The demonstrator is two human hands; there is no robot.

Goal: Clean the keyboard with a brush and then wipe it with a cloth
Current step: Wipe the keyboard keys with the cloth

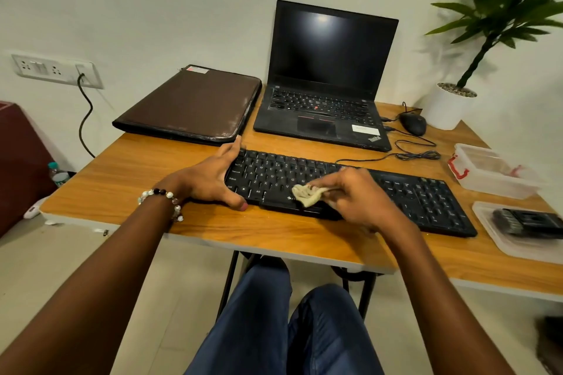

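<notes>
We see the black keyboard (350,192) lying across the front of the wooden desk (137,170), just before the open ThinkPad laptop (326,79). Our left hand (213,179) clasps the keyboard's left end, fingers along its far edge and thumb curled against its near edge. Our right hand (356,198) pinches a small crumpled beige cloth (306,193) in its curled fingers, pressing it onto the keys near the space bar. A brush (527,221) rests in a clear tray (499,240) at the keyboard's right end.
</notes>
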